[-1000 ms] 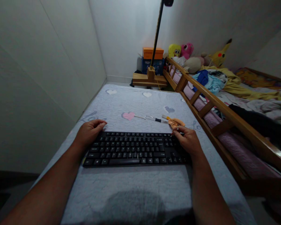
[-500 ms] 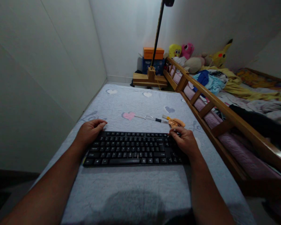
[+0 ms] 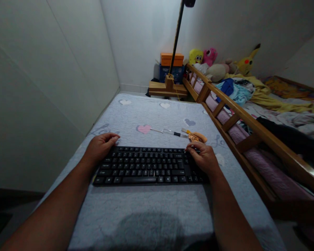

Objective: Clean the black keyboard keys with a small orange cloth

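A black keyboard point(image 3: 146, 167) lies flat on a pale blue quilted cover point(image 3: 146, 209). My left hand point(image 3: 101, 146) rests at its upper left corner, thumb and fingers brought together; anything between them is too small to make out. Over the right part of the keys is my right hand point(image 3: 202, 157), its fingertips pinched above the upper edge, with what they hold, if anything, hidden. Beyond the keyboard lie a thin stick point(image 3: 156, 130), a wire tool with a black grip point(image 3: 177, 134), a brush with a yellow band point(image 3: 185, 131) and a crumpled orange cloth point(image 3: 198, 137).
A wooden bed rail point(image 3: 235, 108) runs along the right side, with clothes point(image 3: 231, 91) and plush toys point(image 3: 196, 56) behind it. At the back stand a wooden stand with a black pole point(image 3: 174, 45) and an orange box point(image 3: 172, 59). A pale wall point(image 3: 54, 87) borders the left.
My right hand has shifted slightly left over the keyboard, its fingers still pinched. My left hand and the keyboard stay in place.
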A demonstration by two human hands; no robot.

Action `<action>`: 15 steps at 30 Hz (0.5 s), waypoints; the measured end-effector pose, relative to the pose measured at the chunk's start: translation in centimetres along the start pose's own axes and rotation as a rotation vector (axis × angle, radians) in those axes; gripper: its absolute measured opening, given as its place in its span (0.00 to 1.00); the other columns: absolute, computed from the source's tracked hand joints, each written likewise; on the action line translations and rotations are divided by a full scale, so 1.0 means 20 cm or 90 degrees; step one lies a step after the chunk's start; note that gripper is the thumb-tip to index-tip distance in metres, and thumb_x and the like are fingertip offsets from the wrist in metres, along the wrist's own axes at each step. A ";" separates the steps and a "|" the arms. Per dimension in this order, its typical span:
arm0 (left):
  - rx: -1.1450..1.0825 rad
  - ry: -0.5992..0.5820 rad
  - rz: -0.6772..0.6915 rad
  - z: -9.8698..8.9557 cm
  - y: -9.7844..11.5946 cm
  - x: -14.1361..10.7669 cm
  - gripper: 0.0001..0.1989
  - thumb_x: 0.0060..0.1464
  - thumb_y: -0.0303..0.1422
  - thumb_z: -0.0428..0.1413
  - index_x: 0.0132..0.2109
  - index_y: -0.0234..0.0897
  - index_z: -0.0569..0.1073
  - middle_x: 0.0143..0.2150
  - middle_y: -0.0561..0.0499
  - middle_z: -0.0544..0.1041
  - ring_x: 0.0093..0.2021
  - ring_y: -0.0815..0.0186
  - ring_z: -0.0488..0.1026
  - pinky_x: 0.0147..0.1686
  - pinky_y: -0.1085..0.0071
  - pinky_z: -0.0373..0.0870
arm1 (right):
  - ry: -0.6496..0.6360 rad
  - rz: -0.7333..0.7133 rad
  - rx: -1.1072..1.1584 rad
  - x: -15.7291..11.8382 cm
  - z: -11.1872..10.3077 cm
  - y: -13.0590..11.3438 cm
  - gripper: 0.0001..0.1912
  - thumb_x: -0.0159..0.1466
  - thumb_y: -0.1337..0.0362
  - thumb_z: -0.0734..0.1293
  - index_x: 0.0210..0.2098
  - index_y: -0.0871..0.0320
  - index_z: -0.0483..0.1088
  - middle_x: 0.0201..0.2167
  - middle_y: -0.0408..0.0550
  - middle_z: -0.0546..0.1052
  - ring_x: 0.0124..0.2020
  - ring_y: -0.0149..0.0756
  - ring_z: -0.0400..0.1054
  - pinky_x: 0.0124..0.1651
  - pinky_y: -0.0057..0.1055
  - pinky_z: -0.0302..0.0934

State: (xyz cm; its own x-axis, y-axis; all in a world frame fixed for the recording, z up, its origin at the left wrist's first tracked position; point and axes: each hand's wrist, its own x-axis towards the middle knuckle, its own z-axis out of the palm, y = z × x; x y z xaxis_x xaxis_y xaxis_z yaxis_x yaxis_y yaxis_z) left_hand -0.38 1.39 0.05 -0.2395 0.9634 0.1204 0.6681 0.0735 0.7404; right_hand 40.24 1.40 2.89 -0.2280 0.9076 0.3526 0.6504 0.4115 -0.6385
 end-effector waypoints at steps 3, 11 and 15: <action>-0.005 -0.008 -0.008 0.00 0.00 0.00 0.19 0.49 0.48 0.55 0.38 0.40 0.81 0.36 0.50 0.84 0.39 0.54 0.78 0.44 0.63 0.73 | -0.008 -0.001 0.002 0.00 0.00 -0.02 0.09 0.63 0.62 0.64 0.30 0.54 0.75 0.31 0.47 0.81 0.36 0.43 0.75 0.44 0.39 0.64; -0.025 -0.005 -0.011 0.00 0.00 0.00 0.19 0.49 0.48 0.55 0.37 0.40 0.81 0.36 0.50 0.83 0.39 0.54 0.77 0.44 0.63 0.73 | -0.028 0.008 0.012 0.01 0.02 -0.05 0.09 0.63 0.63 0.65 0.30 0.53 0.76 0.32 0.48 0.81 0.37 0.43 0.75 0.44 0.40 0.66; -0.019 -0.007 -0.034 0.00 0.01 0.00 0.19 0.48 0.48 0.55 0.38 0.40 0.81 0.36 0.49 0.83 0.38 0.54 0.77 0.42 0.63 0.72 | -0.027 0.009 0.015 0.01 0.02 -0.04 0.10 0.64 0.63 0.64 0.30 0.53 0.76 0.33 0.48 0.82 0.38 0.43 0.75 0.44 0.39 0.66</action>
State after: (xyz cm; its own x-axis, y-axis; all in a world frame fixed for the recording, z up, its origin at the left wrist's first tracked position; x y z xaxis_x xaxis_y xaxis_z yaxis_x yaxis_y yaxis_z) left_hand -0.20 1.35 0.17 -0.2664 0.9611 0.0724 0.6328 0.1178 0.7653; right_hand 39.32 1.24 3.15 -0.2504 0.9156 0.3145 0.6367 0.4004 -0.6590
